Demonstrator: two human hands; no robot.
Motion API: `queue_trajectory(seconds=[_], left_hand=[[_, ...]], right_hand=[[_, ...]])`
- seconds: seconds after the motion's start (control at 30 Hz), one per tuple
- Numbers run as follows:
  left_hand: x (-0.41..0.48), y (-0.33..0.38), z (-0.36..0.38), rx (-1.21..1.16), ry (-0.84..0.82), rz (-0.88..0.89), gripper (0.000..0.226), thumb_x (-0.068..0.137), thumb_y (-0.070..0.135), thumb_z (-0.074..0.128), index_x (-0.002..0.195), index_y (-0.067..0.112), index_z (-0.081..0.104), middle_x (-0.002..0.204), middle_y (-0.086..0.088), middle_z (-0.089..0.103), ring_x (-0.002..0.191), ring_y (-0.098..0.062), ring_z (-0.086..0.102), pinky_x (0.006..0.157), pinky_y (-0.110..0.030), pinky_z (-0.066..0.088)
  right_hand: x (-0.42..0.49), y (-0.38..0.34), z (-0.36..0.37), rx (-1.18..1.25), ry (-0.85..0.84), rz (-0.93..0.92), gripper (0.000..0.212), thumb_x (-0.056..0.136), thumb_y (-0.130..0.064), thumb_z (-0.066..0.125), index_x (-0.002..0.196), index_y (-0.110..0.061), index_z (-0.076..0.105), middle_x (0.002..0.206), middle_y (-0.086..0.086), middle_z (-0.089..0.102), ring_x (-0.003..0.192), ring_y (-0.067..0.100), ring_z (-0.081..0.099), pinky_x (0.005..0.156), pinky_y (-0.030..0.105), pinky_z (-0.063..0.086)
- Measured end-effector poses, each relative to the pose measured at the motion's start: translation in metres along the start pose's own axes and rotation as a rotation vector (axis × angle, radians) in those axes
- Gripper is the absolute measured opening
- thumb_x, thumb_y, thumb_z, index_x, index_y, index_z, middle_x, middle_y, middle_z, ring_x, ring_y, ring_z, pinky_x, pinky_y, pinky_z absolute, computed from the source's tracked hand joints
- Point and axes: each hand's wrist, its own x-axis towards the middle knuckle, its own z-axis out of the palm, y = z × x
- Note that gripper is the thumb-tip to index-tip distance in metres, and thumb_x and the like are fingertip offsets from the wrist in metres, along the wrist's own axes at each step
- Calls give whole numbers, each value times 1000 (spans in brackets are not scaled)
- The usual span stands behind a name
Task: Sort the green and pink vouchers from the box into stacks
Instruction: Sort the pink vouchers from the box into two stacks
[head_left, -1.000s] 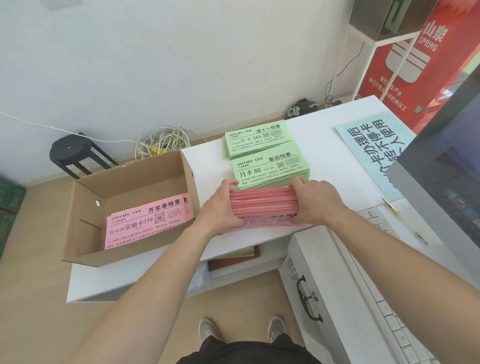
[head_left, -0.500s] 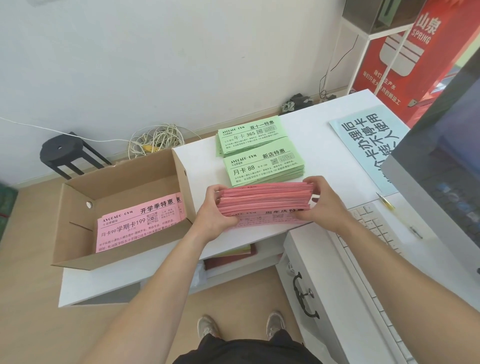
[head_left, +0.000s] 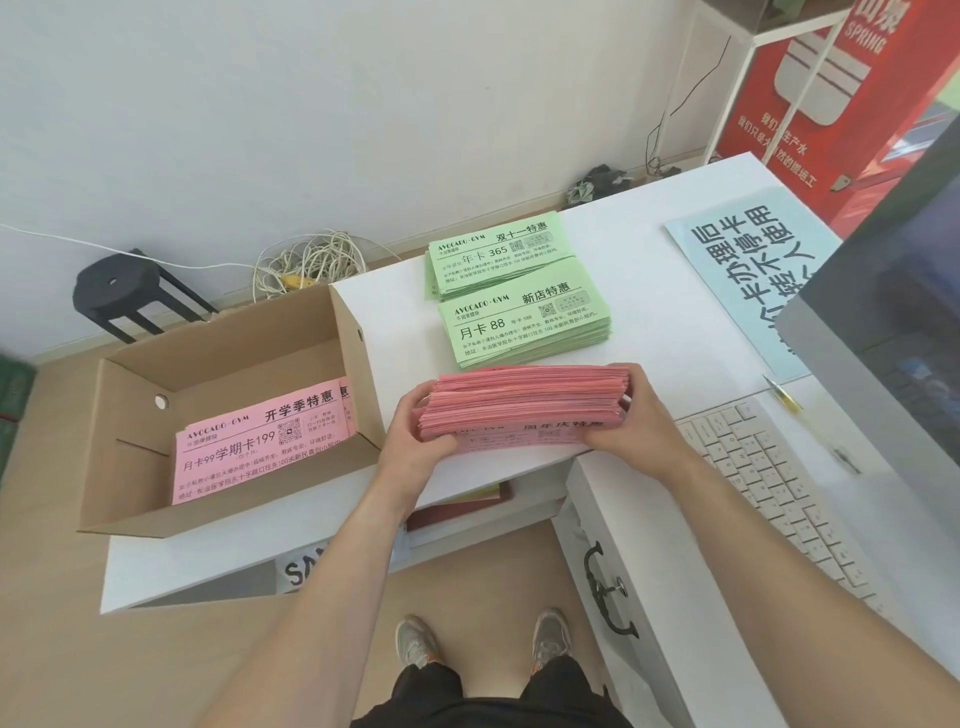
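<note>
— One desk (head_left: 675, 260), one box (head_left: 223, 358) beside it: where's everything?
— On the desk, green stacks (head_left: 522, 325); in the box, pink vouchers (head_left: 260, 449). My left hand (head_left: 415, 444) and right hand (head_left: 636, 421) clamp the pink stack (head_left: 524, 400) by its ends at the near edge; I'd tap it square first.

Gym front desk: keyboard (head_left: 769, 499), monitor (head_left: 883, 332), gym vouchers (head_left: 524, 322)

The left hand (head_left: 415, 441) and right hand (head_left: 636, 421) cover both ends of the pink stack (head_left: 524, 397); the voucher (head_left: 524, 442) beneath shows only a strip of print. At three o'clock, the monitor (head_left: 883, 322), cut by the frame, hides part of the blue notice (head_left: 737, 270). The red banner (head_left: 852, 93) runs off at one o'clock.
</note>
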Motion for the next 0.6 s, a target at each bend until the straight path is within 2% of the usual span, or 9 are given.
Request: queue_trajectory(seconds=[0.1,0.17,0.27,0.3,0.37,0.47,0.6], left_hand=[[2,0,6,15,-2,-3,82,61,12,72,137,38,53,126,-5,66,112,-14,65,101,-39,52],[6,1,6,48,-1,-7,79,59,18,72,133,41,54,130,-6,62,115,-16,63,105,-44,51],[7,7,6,83,-50,1,76,61,15,72,130,34,47,117,-2,66,102,-6,65,97,-34,52],[8,7,7,92,-66,12,76,61,15,73,129,32,46,113,0,67,96,-2,65,92,-29,52],[9,8,9,101,-80,36,76,63,8,75,129,28,43,109,3,66,90,5,64,83,-22,49],[12,11,11,93,-82,51,80,60,9,72,132,25,41,105,5,65,85,7,63,77,-16,49],[17,8,9,76,-116,72,88,51,25,74,132,26,41,110,3,65,95,-3,65,82,-25,53]], right_hand=[[1,2,10,3,30,-31,79,69,-12,90,128,-26,39,112,-11,63,93,-14,60,67,7,49],[2,2,12,28,41,-45,85,67,-14,92,130,-31,38,118,-8,62,102,-9,61,72,12,53],[4,5,9,15,48,-56,87,60,-29,96,125,-39,40,126,-5,57,115,2,59,89,23,54],[4,6,9,6,41,-59,87,59,-31,96,125,-39,40,127,-5,57,115,1,58,88,20,53],[4,7,9,16,24,-69,87,62,-26,97,128,-31,40,123,-7,60,110,-2,61,85,18,54],[6,10,10,36,18,-84,85,66,-13,94,129,-31,41,115,-13,65,109,1,63,91,38,58],[6,13,11,61,-25,-97,96,68,-5,91,138,-37,34,117,-22,64,116,1,61,94,33,54]])
